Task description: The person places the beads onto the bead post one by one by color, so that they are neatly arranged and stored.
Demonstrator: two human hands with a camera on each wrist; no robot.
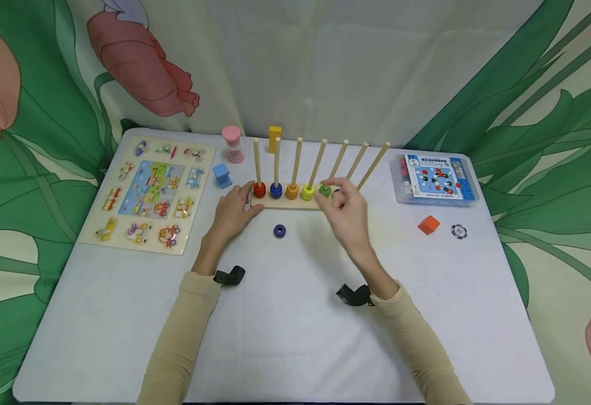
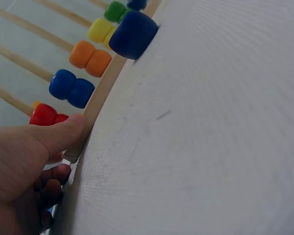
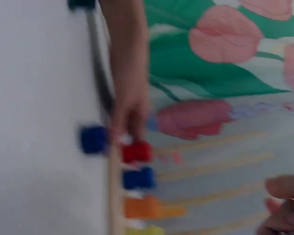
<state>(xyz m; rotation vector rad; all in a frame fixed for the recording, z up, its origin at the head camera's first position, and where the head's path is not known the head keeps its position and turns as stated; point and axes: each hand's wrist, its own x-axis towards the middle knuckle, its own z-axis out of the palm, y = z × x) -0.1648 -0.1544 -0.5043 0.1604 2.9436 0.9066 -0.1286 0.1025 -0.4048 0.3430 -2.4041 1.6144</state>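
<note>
A wooden peg stand (image 1: 287, 206) with several upright pegs stands at the back of the table. Red beads (image 1: 259, 190), blue beads (image 1: 276, 190), orange beads (image 1: 292, 192), yellow beads (image 1: 307, 193) and green beads (image 1: 325, 191) sit low on their pegs. My left hand (image 1: 233, 212) grips the stand's left end, thumb along its front edge. Over the right half hovers my right hand (image 1: 348, 216), thumb and index finger apart, nothing visible between them; the other fingers are curled in. It hides part of the base. A loose dark blue bead (image 1: 279, 230) lies in front of the stand.
At left lies a picture puzzle board (image 1: 93, 236). A blue block (image 1: 221, 175), pink hourglass (image 1: 233, 144) and yellow block (image 1: 274, 139) stand near the back edge. To the right are a plastic box (image 1: 434, 179), an orange cube (image 1: 429, 225) and a round chip (image 1: 459, 231).
</note>
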